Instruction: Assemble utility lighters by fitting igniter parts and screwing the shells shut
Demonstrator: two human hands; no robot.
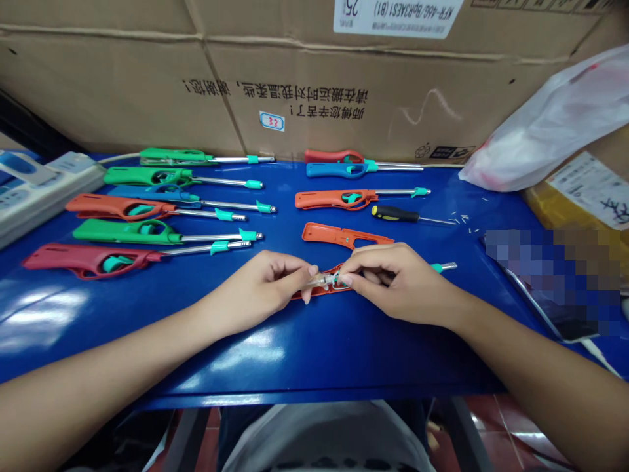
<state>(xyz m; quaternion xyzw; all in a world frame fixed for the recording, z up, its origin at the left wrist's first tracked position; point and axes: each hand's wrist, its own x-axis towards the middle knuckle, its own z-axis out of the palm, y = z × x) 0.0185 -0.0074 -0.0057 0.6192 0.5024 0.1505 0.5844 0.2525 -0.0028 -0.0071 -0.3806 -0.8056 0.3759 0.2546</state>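
My left hand (pixel 265 285) is closed, pinching a small clear fuel tank (pixel 320 280) of a lighter between thumb and fingers. Over the tank's right end, my right hand (pixel 405 282) is closed in a pinch by a thin white tube or wire and a bit of green; its fingertips hide exactly what it grips. Beneath both hands lies an orange lighter half-shell (pixel 302 295), partly covered. A metal barrel with a green tip (pixel 445 267) pokes out beyond my right hand. Just behind, the other orange half-shell (pixel 339 234) rests on the blue table.
Several assembled lighters, among them a dark red one (pixel 93 259), lie in a left-hand column. More, including an orange one (pixel 334 198), are at back centre. A screwdriver (pixel 396 213), small white bits, a phone (pixel 545 295), a power strip (pixel 49 190) and a cardboard box (pixel 147 85) surround them.
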